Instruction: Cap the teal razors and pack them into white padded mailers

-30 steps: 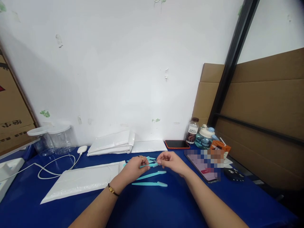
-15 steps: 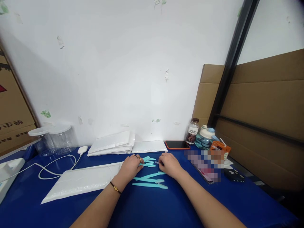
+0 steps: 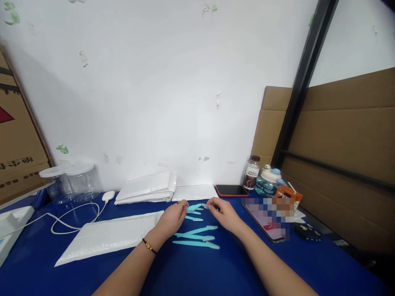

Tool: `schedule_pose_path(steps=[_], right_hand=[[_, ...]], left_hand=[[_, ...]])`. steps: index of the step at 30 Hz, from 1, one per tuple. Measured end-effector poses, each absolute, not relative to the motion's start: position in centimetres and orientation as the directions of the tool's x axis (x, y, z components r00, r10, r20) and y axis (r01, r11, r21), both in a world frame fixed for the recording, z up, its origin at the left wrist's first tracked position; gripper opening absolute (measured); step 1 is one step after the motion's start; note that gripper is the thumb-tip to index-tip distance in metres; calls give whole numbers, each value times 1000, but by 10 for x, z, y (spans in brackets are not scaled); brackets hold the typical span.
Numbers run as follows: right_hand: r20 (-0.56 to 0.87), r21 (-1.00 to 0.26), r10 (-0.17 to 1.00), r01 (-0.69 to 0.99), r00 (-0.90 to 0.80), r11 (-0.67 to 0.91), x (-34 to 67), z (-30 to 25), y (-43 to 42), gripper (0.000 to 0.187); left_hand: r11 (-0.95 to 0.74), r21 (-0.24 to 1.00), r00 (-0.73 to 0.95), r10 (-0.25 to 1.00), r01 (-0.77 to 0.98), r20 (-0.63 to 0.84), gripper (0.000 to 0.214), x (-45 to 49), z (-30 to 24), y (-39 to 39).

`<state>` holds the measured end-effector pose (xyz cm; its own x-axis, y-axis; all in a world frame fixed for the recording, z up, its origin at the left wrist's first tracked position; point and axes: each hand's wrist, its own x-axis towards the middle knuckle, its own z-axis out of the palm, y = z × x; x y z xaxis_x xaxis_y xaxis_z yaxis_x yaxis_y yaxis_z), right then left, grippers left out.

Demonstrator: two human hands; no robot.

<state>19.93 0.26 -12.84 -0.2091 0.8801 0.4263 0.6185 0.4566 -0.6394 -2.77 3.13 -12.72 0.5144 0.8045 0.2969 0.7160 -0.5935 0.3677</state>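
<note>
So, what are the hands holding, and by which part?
Right hand: a small clear piece, by its right end. Left hand: apparently a teal razor, by its mostly hidden handle.

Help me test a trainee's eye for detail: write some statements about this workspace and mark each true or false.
1. The right hand pinches a small translucent plastic piece in its fingers. True.
2. The flat white padded mailer lies to the right of the right hand. False: the mailer lies to the left of the left hand.
3. Slim teal plastic tools lie on the blue tabletop. True.
4. The clear brown-capped bottle lies on its side. False: the bottle stands upright.
</note>
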Motion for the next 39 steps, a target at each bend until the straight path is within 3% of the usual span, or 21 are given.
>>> schedule_pose_path(steps=[3,11,26,31,39], right_hand=[[488,-636,860,613,-150,468,198,-124,0,17],[587,-577,782,570,-208,585,201,-114,-8,17],[531,-575,796,568,-290,590,198,-116,-9,21],[530,-625,825,566,-196,537,202,-113,-9,23],[489,-668,835,508,-252,544,199,-118,-8,17]], left_hand=[[-599,477,526,798,642,294,33,-26,-125,28],[-636,517,619,749,573,236,44,-25,-119,23],[-665,441,656,727,602,201,46,-22,-119,19],[-634,509,634,746,582,204,45,-25,-121,23],[-628,552,657,732,549,180,47,-22,-116,19]])
